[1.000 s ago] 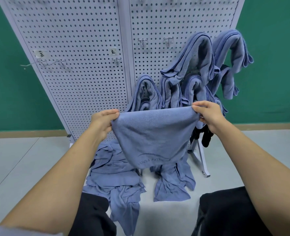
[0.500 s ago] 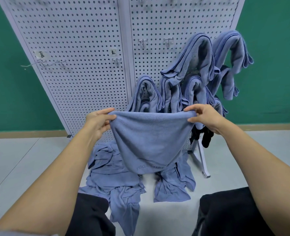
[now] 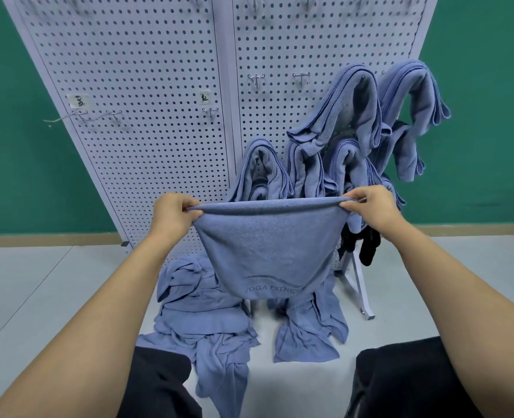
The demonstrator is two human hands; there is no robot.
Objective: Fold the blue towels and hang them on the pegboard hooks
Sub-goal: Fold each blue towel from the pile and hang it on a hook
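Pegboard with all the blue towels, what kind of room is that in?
Probably a gym or yoga studio's storage corner. The held towel reads "YOGA FITNESS", folded ones hang on a white pegboard, and more lie heaped on the floor.

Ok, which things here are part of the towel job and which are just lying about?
Part of the job:
held towel, in left hand and right hand
floor towels
hung towels
pegboard
empty hooks

Just lying about:
black cloth
paper labels
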